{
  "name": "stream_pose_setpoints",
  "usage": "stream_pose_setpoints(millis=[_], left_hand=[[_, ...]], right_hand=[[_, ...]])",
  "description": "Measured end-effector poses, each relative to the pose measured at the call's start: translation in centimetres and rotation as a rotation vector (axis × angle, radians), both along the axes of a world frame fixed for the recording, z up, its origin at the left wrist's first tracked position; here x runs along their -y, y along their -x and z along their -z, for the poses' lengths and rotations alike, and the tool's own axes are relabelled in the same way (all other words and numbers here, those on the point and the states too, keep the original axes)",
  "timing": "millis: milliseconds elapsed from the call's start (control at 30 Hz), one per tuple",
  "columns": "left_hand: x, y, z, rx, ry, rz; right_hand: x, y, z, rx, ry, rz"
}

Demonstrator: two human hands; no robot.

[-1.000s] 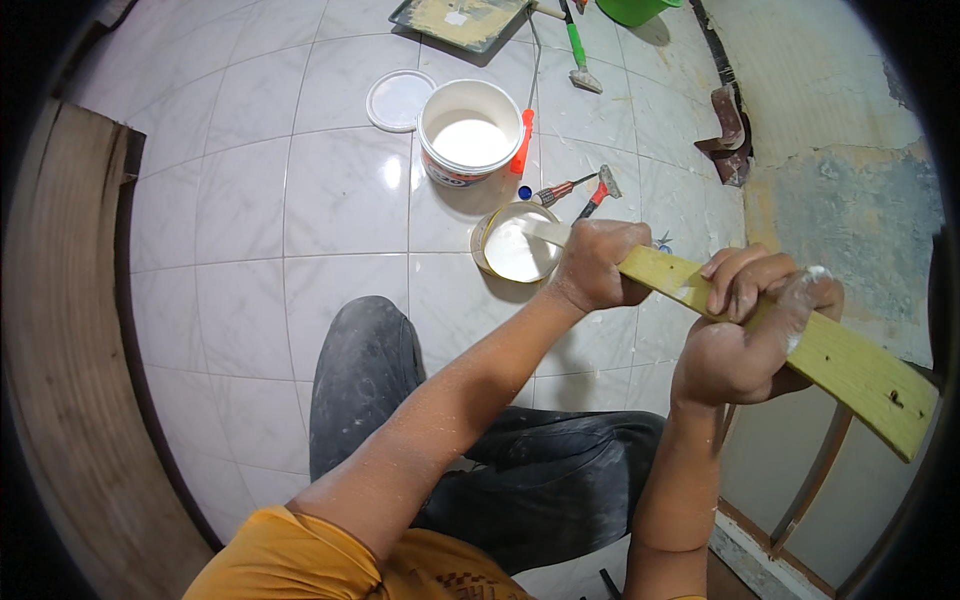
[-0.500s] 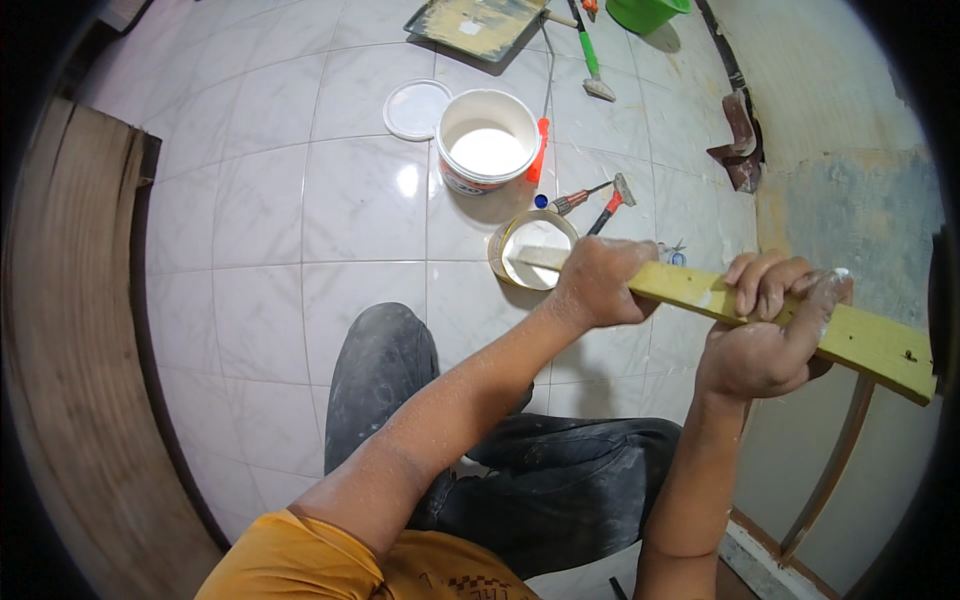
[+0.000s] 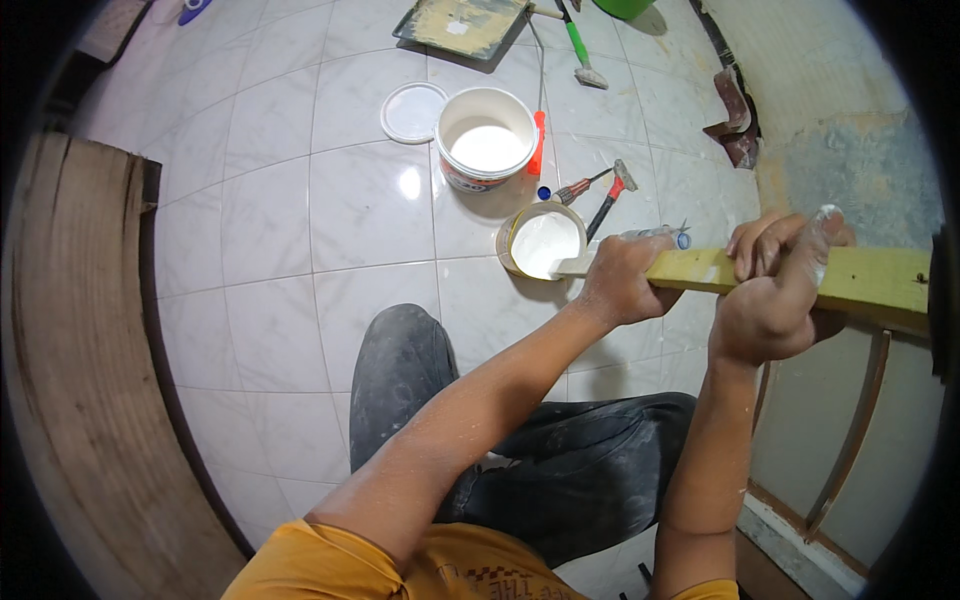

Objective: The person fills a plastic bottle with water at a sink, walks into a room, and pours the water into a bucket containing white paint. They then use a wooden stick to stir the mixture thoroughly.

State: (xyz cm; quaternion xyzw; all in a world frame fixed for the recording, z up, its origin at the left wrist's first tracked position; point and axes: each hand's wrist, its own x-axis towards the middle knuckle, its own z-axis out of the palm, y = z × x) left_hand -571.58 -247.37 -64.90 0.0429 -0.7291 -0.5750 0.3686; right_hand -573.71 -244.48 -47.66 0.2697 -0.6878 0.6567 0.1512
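Note:
My left hand (image 3: 630, 280) is closed around a yellow wooden stick (image 3: 880, 270) near its pale end. That end reaches over the lower right rim of a round tin of white paste or paint (image 3: 540, 242); whether it dips in, I cannot tell. My right hand (image 3: 770, 290), white-smudged on the thumb, grips the stick farther right. Beyond the tin stand a white bucket (image 3: 485, 140) with white contents and a loose lid (image 3: 405, 112). A red-handled scraper (image 3: 610, 200), a screwdriver (image 3: 575, 188), a blue cap (image 3: 543, 192) and scissors (image 3: 682, 238) lie beside the tin.
A roller tray (image 3: 460, 30), a green-handled scraper (image 3: 578, 45) and a green bucket (image 3: 620, 8) are at the back on the tiles. A wooden beam (image 3: 75, 330) runs along the left. A patched wall (image 3: 840, 170) and a framed panel (image 3: 820, 420) are at the right.
Both hands have shifted with the stick. Its far right end has risen in view, and its pale end has moved from inside the tin's outline toward the lower right rim.

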Motion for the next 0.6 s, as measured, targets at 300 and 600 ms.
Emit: stream_pose_setpoints(millis=[300, 600], left_hand=[[3.9, -0.5, 1.4, -0.013, 0.163, -0.054], [1.0, 0.8, 0.3, -0.038, -0.028, 0.013]], right_hand=[[0.3, -1.0, 1.2, -0.107, 0.076, -0.146], [1.7, -1.2, 0.2, -0.082, -0.085, 0.095]])
